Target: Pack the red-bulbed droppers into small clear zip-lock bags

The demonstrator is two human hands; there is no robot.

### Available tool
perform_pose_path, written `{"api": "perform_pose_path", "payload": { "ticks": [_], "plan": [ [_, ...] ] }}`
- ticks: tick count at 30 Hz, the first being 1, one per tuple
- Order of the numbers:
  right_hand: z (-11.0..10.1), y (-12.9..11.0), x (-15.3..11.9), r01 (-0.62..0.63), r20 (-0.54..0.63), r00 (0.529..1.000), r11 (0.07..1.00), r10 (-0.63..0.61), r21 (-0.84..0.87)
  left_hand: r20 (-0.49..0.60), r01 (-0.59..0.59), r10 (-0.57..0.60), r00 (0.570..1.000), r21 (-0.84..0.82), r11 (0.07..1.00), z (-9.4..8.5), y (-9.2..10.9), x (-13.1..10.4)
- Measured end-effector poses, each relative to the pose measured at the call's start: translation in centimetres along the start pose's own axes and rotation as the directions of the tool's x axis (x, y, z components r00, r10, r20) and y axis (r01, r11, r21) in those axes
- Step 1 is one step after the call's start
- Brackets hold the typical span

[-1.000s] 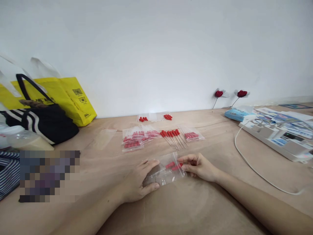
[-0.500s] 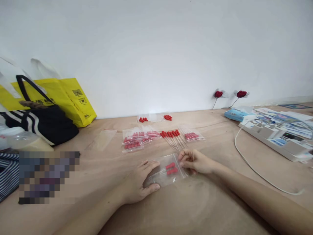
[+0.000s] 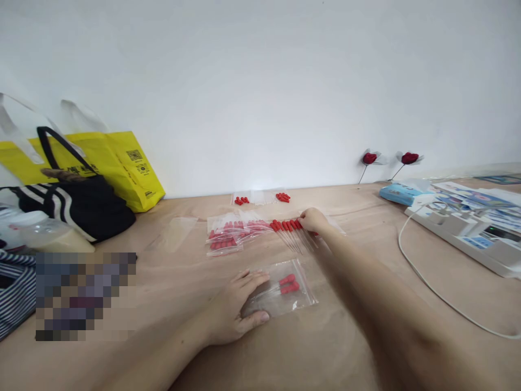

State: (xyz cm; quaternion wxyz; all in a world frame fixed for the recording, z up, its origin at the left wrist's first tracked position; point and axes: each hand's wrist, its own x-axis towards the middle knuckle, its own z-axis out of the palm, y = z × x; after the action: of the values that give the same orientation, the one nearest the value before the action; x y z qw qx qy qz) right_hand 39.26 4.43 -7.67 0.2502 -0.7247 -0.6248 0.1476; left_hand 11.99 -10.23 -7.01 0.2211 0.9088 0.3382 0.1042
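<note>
A clear zip bag (image 3: 277, 307) lies flat on the table with two red-bulbed droppers (image 3: 290, 288) inside. My left hand (image 3: 240, 307) rests on the bag's left end, fingers stretched out and thumb apart. Beyond the bag, several loose droppers (image 3: 284, 226) form a row, red rubber bulbs away from me and thin clear tubes towards me. At the right end of that row, my right hand (image 3: 314, 221) is closed in a pinch on a dropper's red bulb. Its forearm and hand partly cover another bag behind.
Filled zip bags (image 3: 224, 244) overlap left of the row; an unfilled bag (image 3: 179, 233) lies farther left. More red bulbs (image 3: 282, 197) lie near the wall. A power strip (image 3: 459, 239) with a white cable (image 3: 423, 293) is at right. Yellow (image 3: 142, 168) and black bags (image 3: 106, 206) stand at left.
My right hand has let go of the zip bag's opening and moved away from me to the dropper row. My left hand stays on the bag. The view has shifted slightly.
</note>
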Motion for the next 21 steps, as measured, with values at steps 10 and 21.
{"api": "perform_pose_path", "payload": {
  "ticks": [10, 21],
  "plan": [
    [-0.8, 0.3, -0.5, -0.06, -0.037, 0.997, 0.967, 0.071, 0.248, 0.003, 0.012, -0.012, 1.0, 0.006, 1.0, 0.0, 0.0, 0.0],
    [-2.5, 2.8, -12.3, 0.03, -0.073, 0.993, 0.405, 0.092, 0.914, -0.012, 0.012, -0.011, 1.0, 0.024, 1.0, 0.3, -0.4, 0.1]
  ]
}}
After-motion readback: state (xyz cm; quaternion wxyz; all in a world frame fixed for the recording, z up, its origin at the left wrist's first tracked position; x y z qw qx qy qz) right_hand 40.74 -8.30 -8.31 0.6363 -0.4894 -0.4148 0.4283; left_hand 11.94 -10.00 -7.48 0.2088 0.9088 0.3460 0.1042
